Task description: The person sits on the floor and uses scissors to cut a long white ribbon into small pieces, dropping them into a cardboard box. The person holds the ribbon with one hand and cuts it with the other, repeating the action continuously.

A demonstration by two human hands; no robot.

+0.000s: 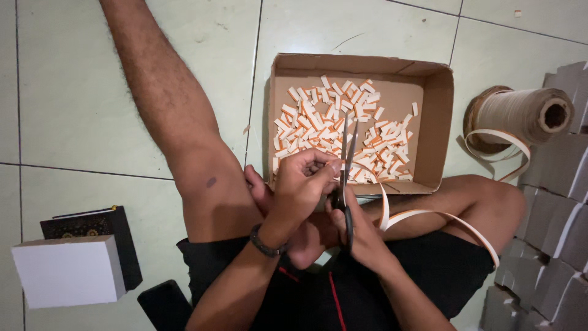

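Nearest to the camera, a person sits on the tiled floor (73,92) in black shorts (429,270), one leg stretched out and the other folded across the front. Both hands meet just above the folded leg. The left hand (303,184), with a dark bracelet (267,245) at the wrist, is curled with its fingertips pinched together at the near edge of the cardboard box; what they pinch is too small to make out clearly, though it sits right at the scissor blades. The right hand (358,230) is closed around the handles of a pair of scissors (347,165), whose blades point away from the body and stand slightly parted over the box. A white and orange strip (441,216) loops from beside the right hand across the folded leg and runs off toward the right. Beyond the hands, the open cardboard box (438,122) lies on the floor and holds a heap of small white and orange cut pieces (331,129). Right of the box, a spool of strip (530,113) lies on its side. Grey stacked boxes (551,214) fill the right edge. At lower left, a white box (64,270) rests beside a dark book (107,227).
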